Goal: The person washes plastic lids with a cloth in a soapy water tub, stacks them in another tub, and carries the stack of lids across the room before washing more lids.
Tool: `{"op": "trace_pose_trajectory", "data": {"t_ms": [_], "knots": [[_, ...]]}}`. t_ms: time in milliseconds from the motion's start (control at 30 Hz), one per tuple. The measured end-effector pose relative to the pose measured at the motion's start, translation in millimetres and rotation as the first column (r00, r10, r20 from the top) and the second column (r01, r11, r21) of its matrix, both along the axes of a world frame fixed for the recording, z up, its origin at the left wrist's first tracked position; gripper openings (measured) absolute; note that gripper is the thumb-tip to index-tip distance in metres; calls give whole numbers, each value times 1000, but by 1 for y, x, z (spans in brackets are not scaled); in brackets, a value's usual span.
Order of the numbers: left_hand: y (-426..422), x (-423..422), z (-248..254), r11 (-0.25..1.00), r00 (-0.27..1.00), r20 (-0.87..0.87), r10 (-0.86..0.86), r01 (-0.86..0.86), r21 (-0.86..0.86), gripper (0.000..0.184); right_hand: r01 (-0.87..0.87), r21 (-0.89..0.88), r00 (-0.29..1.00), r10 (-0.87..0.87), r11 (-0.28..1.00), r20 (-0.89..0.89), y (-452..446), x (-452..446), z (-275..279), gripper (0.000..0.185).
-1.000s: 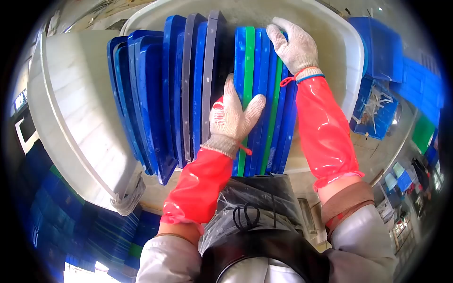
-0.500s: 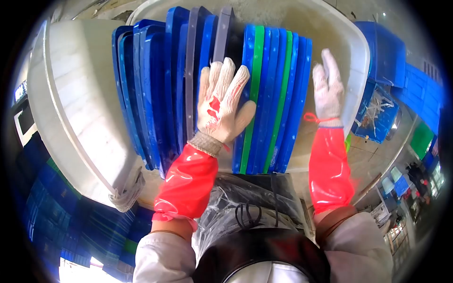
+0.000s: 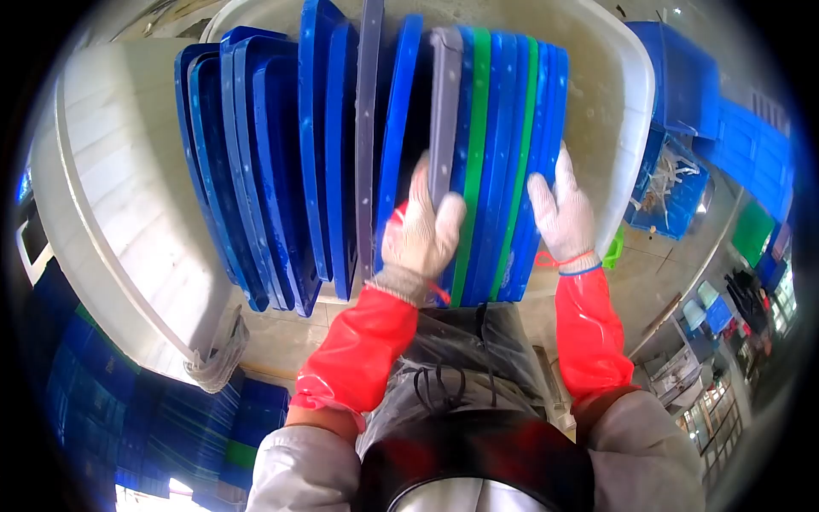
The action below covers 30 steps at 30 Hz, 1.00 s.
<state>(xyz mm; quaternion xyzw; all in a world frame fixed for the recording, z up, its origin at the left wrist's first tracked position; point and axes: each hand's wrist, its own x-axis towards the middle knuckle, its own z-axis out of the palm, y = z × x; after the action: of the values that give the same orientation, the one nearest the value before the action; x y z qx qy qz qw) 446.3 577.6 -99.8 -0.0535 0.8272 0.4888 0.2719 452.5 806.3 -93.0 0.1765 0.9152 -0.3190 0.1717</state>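
Grey panel (image 3: 442,119) beside spread left hand (image 3: 415,241), blue panels (image 3: 548,128) beside spread right hand (image 3: 570,224)

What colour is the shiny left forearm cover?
The cover is bright red, clearest in the head view.

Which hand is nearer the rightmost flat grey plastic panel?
Left: left hand at the lower part of the grey panel; right hand farther right, beside the blue and green panels.

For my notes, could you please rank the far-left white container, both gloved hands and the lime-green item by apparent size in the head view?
White container
Left gloved hand and right gloved hand: too alike to rank
Lime-green item
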Motion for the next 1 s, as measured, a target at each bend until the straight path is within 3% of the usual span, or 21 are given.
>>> {"op": "trace_pose_trajectory", "data": {"t_ms": [33,100,167,200,300,367,400,433,467,567,600,633,700,733,800,900,933,967,1000], "knots": [[3,-10,3,997,986,163,35,-22,-78,69,4,0,1000,-4,1000,-2,0,-4,-2,71],[2,-20,-9,997,992,-123,20,-30,-73,62,-16,7,996,16,1000,-91,-5,-6,-1,72],[-3,-25,-3,991,997,69,45,-36,-129,62,-4,21,994,6,1000,-107,-10,-8,5,73],[-5,-31,5,981,980,201,0,39,-189,65,-13,14,997,14,1000,-70,-10,-6,6,74],[-8,-21,1,977,992,123,-16,42,-210,66,-43,-5,998,43,999,-43,-9,4,-8,78],[-9,-24,-3,976,973,225,-43,88,-198,65,-113,74,992,117,991,-51,-7,5,-22,79],[-7,-24,-5,978,985,169,-40,74,-197,62,-111,114,993,105,987,57,-9,-1,-19,78],[-5,-23,-8,979,993,111,-37,58,-195,59,-117,118,992,111,986,57,-7,-3,-21,78],[0,-20,-10,994,994,37,106,-106,-11,59,-106,81,994,105,991,19,-4,-3,-24,77],[15,-33,16,976,969,120,215,-215,-14,62,-70,-25,997,69,997,-21,-5,-2,-13,72],[11,-32,12,941,946,194,258,-292,171,62,-59,-82,996,52,995,-78,-8,-2,-6,70],[6,-29,23,974,975,94,200,-208,86,62,-57,-150,989,36,987,-141,-12,-6,-1,67],[-1,-12,23,977,981,-11,196,-194,92,64,-52,-248,986,10,967,-167,-20,2,18,62],[-2,-2,34,985,986,-3,168,-168,44,67,-60,-281,978,0,958,-207,-23,9,31,61],[2,12,52,972,979,-3,201,-200,123,74,-30,-330,980,-38,944,-196,-14,24,56,60],[17,15,105,993,999,-34,-37,40,107,96,87,-346,986,-129,934,-101,18,39,95,55],[23,12,125,989,988,-95,-118,126,83,102,127,-460,972,-202,879,-117,23,38,115,54],[28,6,146,969,976,48,-214,206,136,103,159,-566,955,-271,809,-120,29,38,133,53],[40,10,157,968,979,-48,-200,205,145,103,142,-579,952,-271,803,-143,44,43,143,53]]}}
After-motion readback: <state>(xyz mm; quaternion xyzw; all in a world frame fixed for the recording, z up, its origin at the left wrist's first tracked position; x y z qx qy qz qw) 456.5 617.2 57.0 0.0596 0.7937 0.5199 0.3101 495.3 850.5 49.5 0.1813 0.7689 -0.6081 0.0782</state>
